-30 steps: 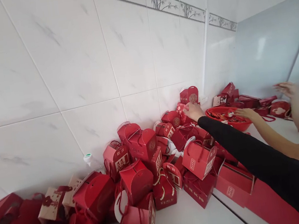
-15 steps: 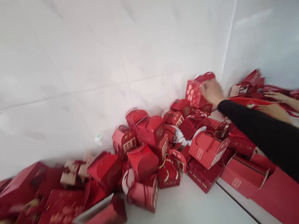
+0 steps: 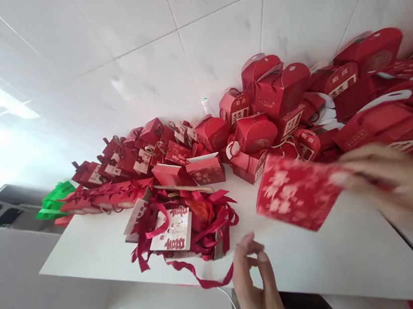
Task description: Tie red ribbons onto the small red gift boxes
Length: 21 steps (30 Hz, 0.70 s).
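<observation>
My right hand [image 3: 397, 185], smeared by motion, pinches the edge of a red gift box [image 3: 294, 188] with a pale flower print, tilted above the table [image 3: 349, 252]. Below and left of it, at the table's front edge, my left hand [image 3: 257, 284] is raised with curved fingers apart and nothing between them. Just beyond that hand lies an open box [image 3: 218, 244] heaped with dark red ribbons [image 3: 222, 218]. A white card [image 3: 173, 230] with red characters and small figures rests on the ribbons. One ribbon strand hangs over the front edge beside my left hand.
Red gift boxes [image 3: 284, 91] with rope handles are piled along the tiled wall [image 3: 138, 42]. Smaller boxes with ribbon bows [image 3: 91, 174] stand in rows at the left. Beyond the table's left end are a green bag [image 3: 55, 201] and an open drawer [image 3: 4, 209].
My view has swung left. My right hand has brought the flower-print box from the pile by the wall to the front. My left hand has come into view; the other person's hands have left it.
</observation>
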Motion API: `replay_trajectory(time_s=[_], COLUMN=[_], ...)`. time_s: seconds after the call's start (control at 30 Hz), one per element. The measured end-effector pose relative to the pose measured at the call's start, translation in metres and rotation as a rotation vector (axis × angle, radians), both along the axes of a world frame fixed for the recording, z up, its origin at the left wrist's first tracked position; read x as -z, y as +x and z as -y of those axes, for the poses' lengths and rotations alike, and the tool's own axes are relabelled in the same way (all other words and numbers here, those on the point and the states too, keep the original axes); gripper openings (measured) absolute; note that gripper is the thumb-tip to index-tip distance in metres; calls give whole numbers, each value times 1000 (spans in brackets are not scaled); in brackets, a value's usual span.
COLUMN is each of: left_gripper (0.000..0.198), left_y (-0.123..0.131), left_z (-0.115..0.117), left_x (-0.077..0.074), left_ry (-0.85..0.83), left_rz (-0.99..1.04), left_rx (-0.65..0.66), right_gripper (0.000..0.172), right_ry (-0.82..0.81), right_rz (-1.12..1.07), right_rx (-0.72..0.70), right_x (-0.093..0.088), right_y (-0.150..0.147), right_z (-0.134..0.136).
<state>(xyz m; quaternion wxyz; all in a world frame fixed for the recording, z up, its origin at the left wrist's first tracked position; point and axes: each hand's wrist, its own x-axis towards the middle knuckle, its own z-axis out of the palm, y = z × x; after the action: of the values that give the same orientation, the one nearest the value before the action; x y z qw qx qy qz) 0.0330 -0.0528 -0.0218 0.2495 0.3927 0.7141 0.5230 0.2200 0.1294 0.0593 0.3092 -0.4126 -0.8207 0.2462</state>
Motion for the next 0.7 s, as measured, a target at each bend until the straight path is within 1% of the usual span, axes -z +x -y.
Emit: replay_trajectory(time_s=[0.03, 0.07, 0.1, 0.13, 0.17, 0.23, 0.3, 0.33, 0.43, 0.53, 0.6, 0.7], left_gripper=[44, 50, 56, 59, 55, 36, 21, 18, 12, 6, 6, 8], left_y=[-1, -2, -5, -7, -10, -16, -20, -21, -22, -23, -24, -25], left_z=[-3, -5, -7, -9, -11, -13, -14, -14, -15, -17, -20, -24], left_x=[-5, -10, -15, -19, -21, -22, -17, -14, -8, -5, -3, 2], left_ry=[14, 26, 40, 54, 67, 78, 79, 77, 115, 177, 209, 274], left_rz=[-1, -5, -10, -14, -11, 16, 45, 48, -20, -80, -78, -90], left_rx=[-13, -17, -6, 16, 40, 86, 107, 118, 140, 149, 163, 173], right_gripper=[42, 33, 26, 24, 25, 29, 35, 36, 32, 19, 15, 14], right_ry=[29, 54, 73, 78, 67, 23, -36, -65, -101, -160, -236, -317], right_rz=[-24, -48, -68, -77, -74, -44, -6, 8, 17, 1, -7, -8], right_rx=[-26, -68, -126, -197, -265, -357, -386, -379, -355, -386, -414, -445], right_x=[3, 8, 14, 21, 28, 39, 45, 47, 50, 49, 46, 37], right_y=[0, -2, -5, -10, -14, -21, -22, -21, -18, -21, -25, -30], right_z=[10, 19, 27, 35, 41, 50, 54, 56, 58, 60, 60, 55])
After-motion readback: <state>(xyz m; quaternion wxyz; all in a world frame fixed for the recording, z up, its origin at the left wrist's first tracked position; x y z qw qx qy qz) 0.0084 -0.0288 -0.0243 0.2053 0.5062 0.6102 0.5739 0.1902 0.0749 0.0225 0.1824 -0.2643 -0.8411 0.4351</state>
